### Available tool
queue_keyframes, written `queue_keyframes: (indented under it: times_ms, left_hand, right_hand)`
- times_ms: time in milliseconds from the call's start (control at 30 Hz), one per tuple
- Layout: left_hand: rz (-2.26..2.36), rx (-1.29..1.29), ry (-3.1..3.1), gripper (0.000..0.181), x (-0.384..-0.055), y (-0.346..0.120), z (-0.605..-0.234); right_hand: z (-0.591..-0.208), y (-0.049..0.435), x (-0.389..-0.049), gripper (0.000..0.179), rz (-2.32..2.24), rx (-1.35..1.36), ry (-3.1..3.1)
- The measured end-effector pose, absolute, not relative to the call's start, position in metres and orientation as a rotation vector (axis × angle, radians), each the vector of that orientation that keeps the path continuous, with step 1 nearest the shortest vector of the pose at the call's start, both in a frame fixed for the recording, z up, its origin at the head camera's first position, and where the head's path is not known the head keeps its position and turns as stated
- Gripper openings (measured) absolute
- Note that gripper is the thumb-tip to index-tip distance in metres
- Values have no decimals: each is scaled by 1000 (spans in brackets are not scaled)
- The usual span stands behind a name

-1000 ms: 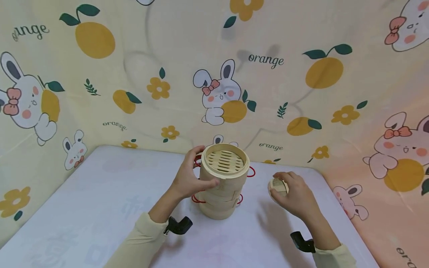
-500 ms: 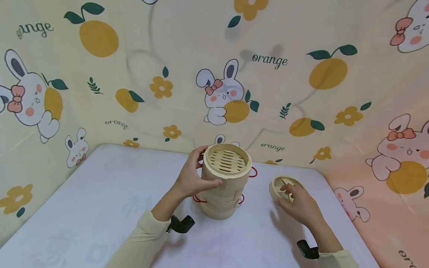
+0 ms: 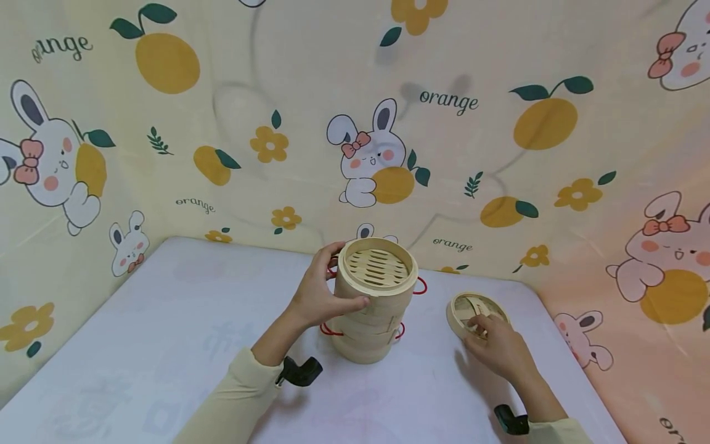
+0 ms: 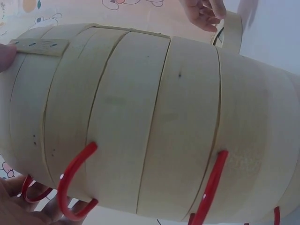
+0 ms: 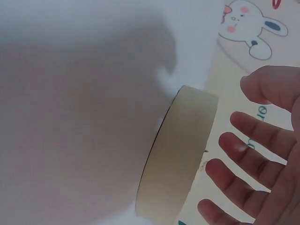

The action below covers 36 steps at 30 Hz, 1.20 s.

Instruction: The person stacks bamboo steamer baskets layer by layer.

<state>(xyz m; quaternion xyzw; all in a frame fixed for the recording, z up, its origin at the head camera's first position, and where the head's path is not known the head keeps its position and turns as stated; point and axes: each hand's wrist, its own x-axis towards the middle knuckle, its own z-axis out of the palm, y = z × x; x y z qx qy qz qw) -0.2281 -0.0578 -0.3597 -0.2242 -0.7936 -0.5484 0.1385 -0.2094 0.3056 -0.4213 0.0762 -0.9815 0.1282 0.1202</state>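
Note:
A stack of pale bamboo steamer tiers point(image 3: 363, 324) stands upright on the table in the head view, its slatted top facing up. Red cord loops point(image 3: 421, 285) stick out from its sides. My left hand point(image 3: 324, 299) grips the upper part, thumb across the front and fingers behind on the left. Its curved wall point(image 4: 131, 117) fills the left wrist view. To the right lies a shallow round bamboo lid point(image 3: 456, 319), hollow side up with strips crossing inside. My right hand point(image 3: 501, 346) hovers over its near side; in the right wrist view the spread fingers point(image 5: 251, 159) are apart from the lid point(image 5: 180, 154).
The white table point(image 3: 183, 333) reaches back to a cloth backdrop point(image 3: 299, 68) printed with rabbits and oranges. Its right edge runs close beyond the lid. Black camera mounts point(image 3: 299, 372) sit on both wrists.
My right hand has set the lid down on the table, let go of it and drawn slightly back toward me. The left hand keeps its grip on the stack, which has not moved.

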Motion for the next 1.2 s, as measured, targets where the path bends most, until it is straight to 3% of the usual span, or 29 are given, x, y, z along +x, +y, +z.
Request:
queue_keyframes:
  times_ms: [300,1200]
  left_hand:
    - [-1659,-637,-2274,88,-203,-57,-330]
    - [-1665,-640,-2266,85,-202,-58,-328]
  right_hand:
    - [-422,307,-209,21,382,217,-2903]
    - [-429,307,-217,24,309,270,-2866]
